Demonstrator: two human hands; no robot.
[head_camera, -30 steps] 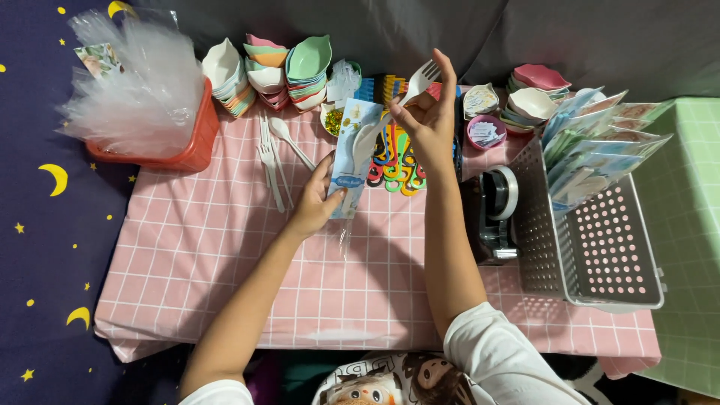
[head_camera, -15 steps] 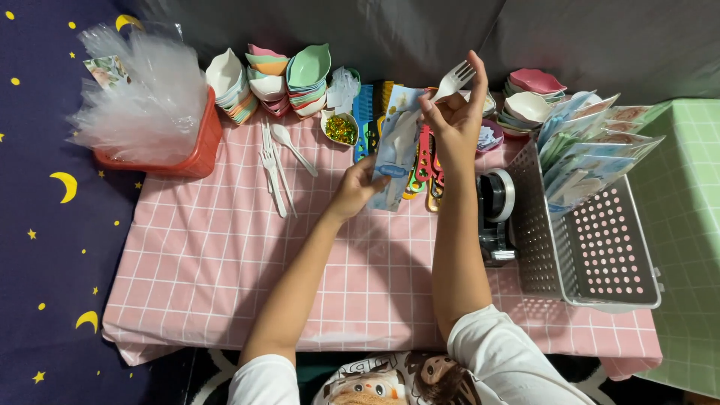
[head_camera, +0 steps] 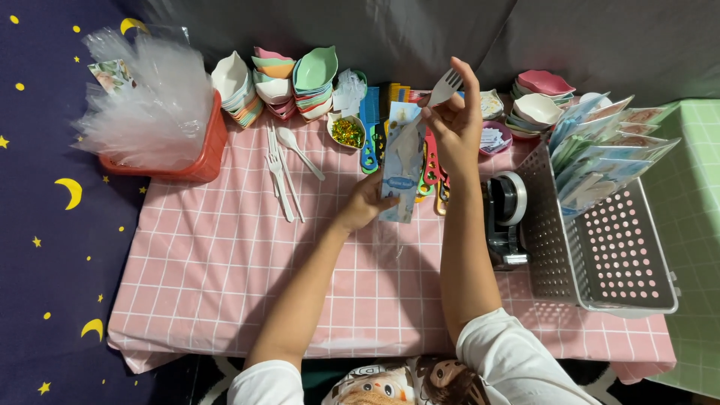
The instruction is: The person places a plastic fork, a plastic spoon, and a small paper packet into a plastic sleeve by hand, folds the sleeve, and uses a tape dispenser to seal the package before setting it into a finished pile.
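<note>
While the left hand point(head_camera: 365, 204) pinches a pale blue printed packet point(head_camera: 400, 166) upright in clear wrap, the right hand point(head_camera: 455, 124) grips a white plastic fork point(head_camera: 442, 88), tines up.

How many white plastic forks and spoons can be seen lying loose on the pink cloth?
3, as far as I can tell: two forks side by side and one spoon right of them, near the stacked bowls. More may overlap.
</note>
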